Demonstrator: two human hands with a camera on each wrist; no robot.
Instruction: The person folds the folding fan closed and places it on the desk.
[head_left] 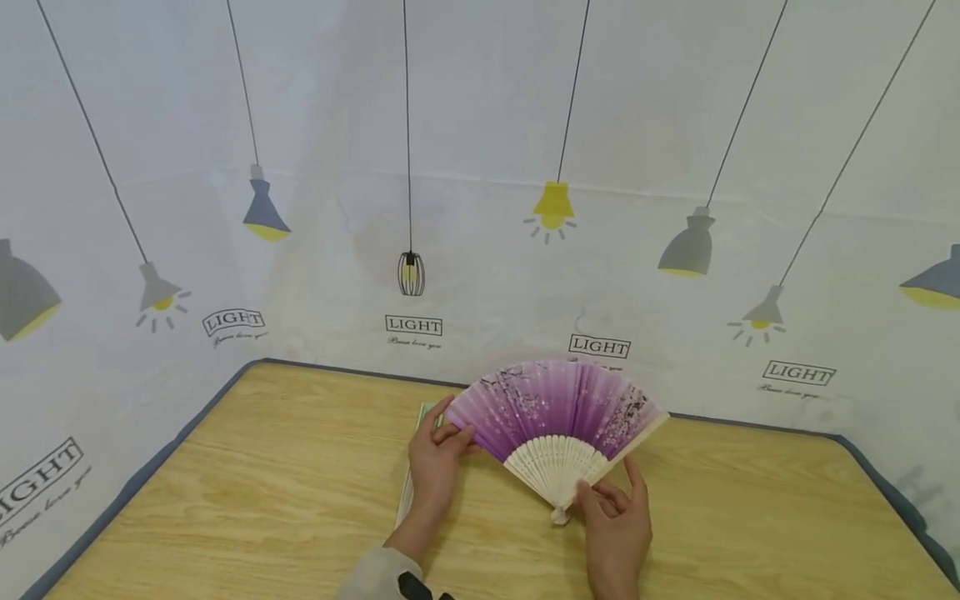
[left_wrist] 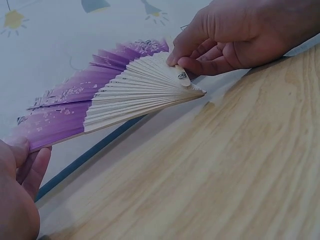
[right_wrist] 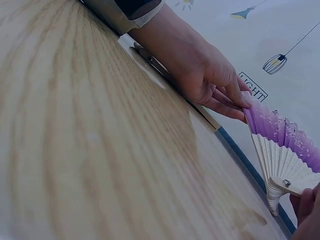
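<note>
A folding fan (head_left: pixel 558 417) is spread wide above the table, its purple cloth leaf printed with blossoms and its pale ribs pierced with a pattern. My left hand (head_left: pixel 435 471) pinches the outer left edge of the leaf between thumb and fingers, as the left wrist view also shows at the leaf's corner (left_wrist: pixel 37 142). With thumb and fingers, my right hand (head_left: pixel 618 533) grips the right guard stick low down, close to the rivet (right_wrist: pixel 286 183). The fan's pivot end points toward me.
A flat, pale thing with a green end (head_left: pixel 429 410) lies on the wooden table (head_left: pixel 285 467), partly hidden behind my left hand and forearm. A white cloth backdrop (head_left: pixel 480 125) printed with hanging lamps rises along the table's blue-grey far and side edges.
</note>
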